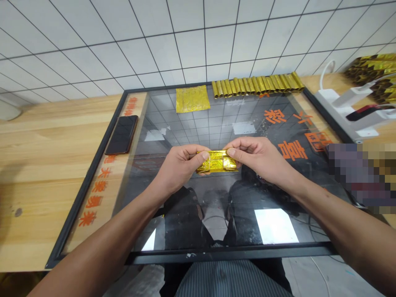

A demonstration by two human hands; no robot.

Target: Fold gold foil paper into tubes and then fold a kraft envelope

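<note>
Between both hands, over the middle of the glass tabletop (185, 136), is a folded piece of gold foil paper (216, 161). Its two ends are turned inward as flaps. My left hand (189, 163) pinches the left end, thumb on top. The right end is pinched the same way by my right hand (253, 156). Fingers under the foil are mostly hidden. Beyond the hands, flat gold foil sheets (193, 99) lie near the back edge. To their right runs a row of several rolled gold foil tubes (256, 85).
A dark phone (121, 134) lies on the glass at left. At right stand a white power strip (346, 109) with plugs and cables, and a heap of folded gold foil pieces (371, 74). A black frame (89, 169) borders the glass. A tiled wall (192, 45) rises behind.
</note>
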